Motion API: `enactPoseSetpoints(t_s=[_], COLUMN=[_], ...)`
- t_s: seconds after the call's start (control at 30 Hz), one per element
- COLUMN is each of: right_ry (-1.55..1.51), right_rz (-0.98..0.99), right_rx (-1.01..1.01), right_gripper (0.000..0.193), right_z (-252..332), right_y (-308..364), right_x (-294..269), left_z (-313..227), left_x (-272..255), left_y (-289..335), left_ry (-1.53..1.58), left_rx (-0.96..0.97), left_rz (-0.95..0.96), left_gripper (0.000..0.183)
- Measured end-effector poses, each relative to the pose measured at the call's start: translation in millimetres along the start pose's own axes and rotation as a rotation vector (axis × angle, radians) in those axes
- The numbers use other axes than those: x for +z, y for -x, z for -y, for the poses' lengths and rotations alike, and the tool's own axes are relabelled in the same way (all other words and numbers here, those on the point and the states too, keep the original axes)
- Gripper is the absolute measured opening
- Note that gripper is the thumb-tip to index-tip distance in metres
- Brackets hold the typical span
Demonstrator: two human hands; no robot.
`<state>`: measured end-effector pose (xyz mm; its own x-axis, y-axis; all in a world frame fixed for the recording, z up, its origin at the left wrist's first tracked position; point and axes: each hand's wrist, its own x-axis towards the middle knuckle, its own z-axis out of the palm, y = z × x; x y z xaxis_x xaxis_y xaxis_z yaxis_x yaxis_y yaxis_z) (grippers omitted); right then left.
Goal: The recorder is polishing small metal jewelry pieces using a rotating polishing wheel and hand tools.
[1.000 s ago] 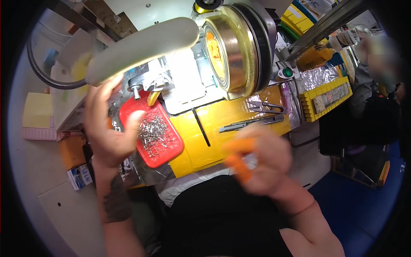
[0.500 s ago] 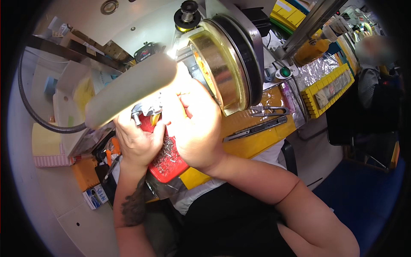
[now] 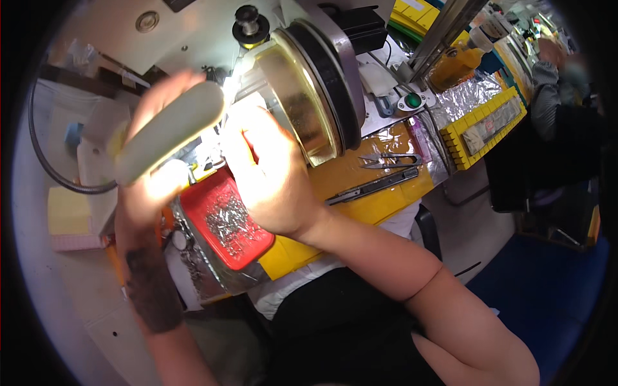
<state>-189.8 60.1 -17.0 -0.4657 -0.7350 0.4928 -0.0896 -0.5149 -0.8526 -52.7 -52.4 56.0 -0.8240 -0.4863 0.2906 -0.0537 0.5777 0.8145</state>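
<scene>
My left hand (image 3: 138, 193) is raised on the left behind the pale lamp head (image 3: 170, 135). Its fingertips show blurred above the lamp, and most of its fingers are hidden. My right hand (image 3: 273, 174) is closed beside the bright work area of a machine, just left of a wide golden drum (image 3: 293, 96). Glare washes out its fingertips, so what they pinch cannot be made out. Below both hands lies a red tray (image 3: 241, 251), which holds many small silvery metal pieces (image 3: 232, 225).
On the amber mat to the right lie small thread snips (image 3: 389, 161) and a long dark cutter (image 3: 376, 185). Beyond them are a green button (image 3: 412, 100) and a yellow bin (image 3: 483, 132). A spool (image 3: 250, 29) tops the machine. Another person's sleeve (image 3: 546, 96) shows far right.
My left hand has left my right hand's side and gone up and left behind the lamp. More of the red tray shows. The whole view has shifted slightly.
</scene>
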Motion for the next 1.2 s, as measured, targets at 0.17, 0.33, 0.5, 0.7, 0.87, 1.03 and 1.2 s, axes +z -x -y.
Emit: enactPoseSetpoints(t_s=[0.17,0.33,0.5,0.7,0.87,1.03,1.2], right_ry=[0.128,0.010,-0.294,-0.434,-0.465,-0.408,-0.473], right_rz=[0.068,0.027,0.001,0.004,-0.082,-0.109,-0.054], right_rx=[-0.131,-0.040,0.173,0.159,0.148,0.121,0.133], right_gripper=[0.009,0.008,0.007,0.009,0.011,0.016,0.012], right_z=[-6,-4,15,10,6,2,3], right_y=[0,9,28,34,37,38,39], right_x=[-1,4,-13,-2,0,7,0], left_z=[19,6,-22,-26,-23,-30,-38], left_x=[18,26,35,63,69,75,80], left_y=[-45,-30,-5,38,38,41,42], left_ry=[0.446,0.167,-0.090,-0.436,-0.164,-0.105,-0.449], left_rx=[0.212,0.099,-0.065,0.112,-0.011,-0.118,-0.035], left_rz=[-0.026,-0.122,-0.187,-0.512,-0.414,-0.479,-0.467], left_gripper=[0.067,0.072,0.055,0.023,0.016,0.008,0.005])
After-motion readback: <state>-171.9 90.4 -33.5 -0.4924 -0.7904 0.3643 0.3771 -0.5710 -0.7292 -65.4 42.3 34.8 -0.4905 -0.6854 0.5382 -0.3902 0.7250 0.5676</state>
